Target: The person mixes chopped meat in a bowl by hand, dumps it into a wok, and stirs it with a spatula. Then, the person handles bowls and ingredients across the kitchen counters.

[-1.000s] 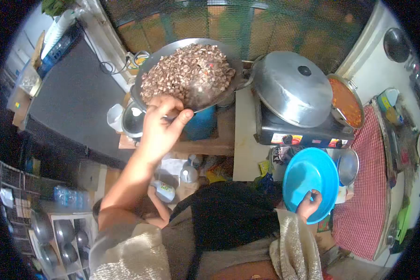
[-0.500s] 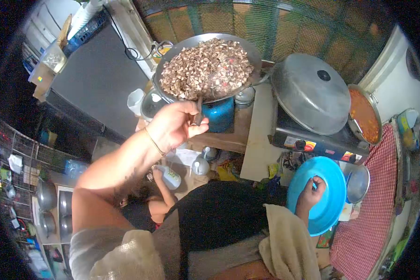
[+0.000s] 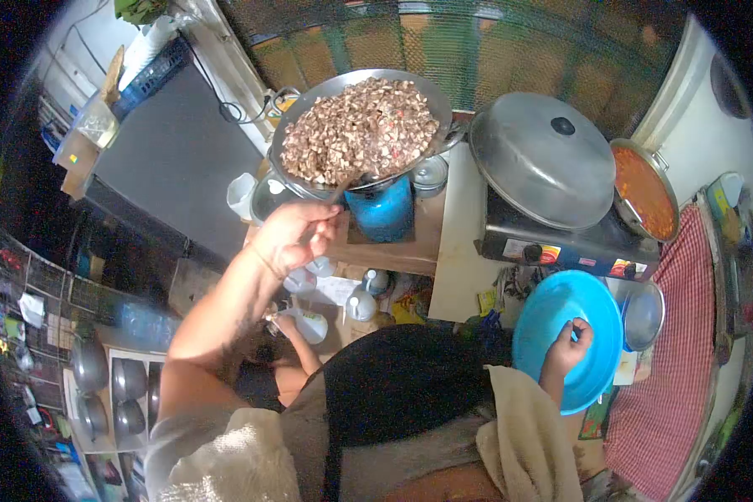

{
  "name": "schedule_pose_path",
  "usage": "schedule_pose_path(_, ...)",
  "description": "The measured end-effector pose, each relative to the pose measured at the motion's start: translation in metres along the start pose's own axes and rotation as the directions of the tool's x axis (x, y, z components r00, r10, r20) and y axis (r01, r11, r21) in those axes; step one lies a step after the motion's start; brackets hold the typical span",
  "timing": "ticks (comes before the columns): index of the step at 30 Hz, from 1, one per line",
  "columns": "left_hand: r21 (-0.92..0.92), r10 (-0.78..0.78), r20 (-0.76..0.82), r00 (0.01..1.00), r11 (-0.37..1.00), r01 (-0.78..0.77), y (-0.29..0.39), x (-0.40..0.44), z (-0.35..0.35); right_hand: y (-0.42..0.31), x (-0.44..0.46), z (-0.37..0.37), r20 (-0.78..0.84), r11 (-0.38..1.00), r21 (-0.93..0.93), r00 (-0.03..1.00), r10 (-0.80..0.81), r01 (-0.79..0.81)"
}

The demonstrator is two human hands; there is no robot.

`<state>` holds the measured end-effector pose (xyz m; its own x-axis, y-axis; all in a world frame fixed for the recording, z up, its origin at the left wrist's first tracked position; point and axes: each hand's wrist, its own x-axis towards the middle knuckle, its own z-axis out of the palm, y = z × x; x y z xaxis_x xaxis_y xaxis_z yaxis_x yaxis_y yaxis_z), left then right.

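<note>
My left hand (image 3: 297,238) is closed round the dark handle (image 3: 340,192) of a stirring tool at the near rim of a wide wok (image 3: 278,155). The tool's far end is hidden in the food. Chopped brown and pale pieces (image 3: 356,125) with a few red bits are heaped in the wok. To the right, my right hand (image 3: 569,343) is curled, fingertips together, in front of a blue basin (image 3: 527,335). Whatever its fingers hold, if anything, does not show.
A large domed metal lid (image 3: 535,167) covers part of a black gas stove (image 3: 510,243). Beside it stands a pan of orange-red stew (image 3: 644,192). A blue burner or canister (image 3: 381,213) sits under the wok. Below my left arm, another person's hand (image 3: 286,325) touches a white jug (image 3: 311,326).
My left hand has shifted slightly left along the wok's near side, and the tool handle now slants more. The right hand stays curled by the basin. The whole view has shifted a little.
</note>
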<state>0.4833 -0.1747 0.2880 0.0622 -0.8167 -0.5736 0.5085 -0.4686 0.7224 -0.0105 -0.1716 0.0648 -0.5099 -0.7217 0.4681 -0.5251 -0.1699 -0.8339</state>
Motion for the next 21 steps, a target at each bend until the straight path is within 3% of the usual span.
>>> schedule_pose_path(4,0.100,0.140,0.078,0.987,0.984,-0.147,-0.018,-0.001,-0.021,0.020,-0.006,-0.005,0.028,0.997,-0.061,0.999,-0.034,0.035)
schedule_pose_path(7,0.040,0.177,0.172,0.969,0.982,-0.187,-0.029,0.016,-0.036,0.005,-0.011,-0.002,0.043,0.996,-0.078,0.998,-0.047,0.051)
schedule_pose_path(15,0.054,0.231,0.166,0.959,0.969,-0.243,-0.024,0.015,-0.034,-0.019,-0.011,0.017,0.095,0.996,-0.027,0.992,-0.084,0.087)
schedule_pose_path(18,0.144,0.312,0.151,0.938,0.932,-0.333,-0.013,0.003,-0.027,-0.011,-0.017,0.021,0.108,0.995,-0.016,0.990,-0.093,0.096)
schedule_pose_path(21,0.500,0.401,0.022,0.916,0.789,-0.357,0.011,-0.006,-0.011,-0.014,-0.027,0.022,0.131,0.996,0.002,0.988,-0.086,0.086)
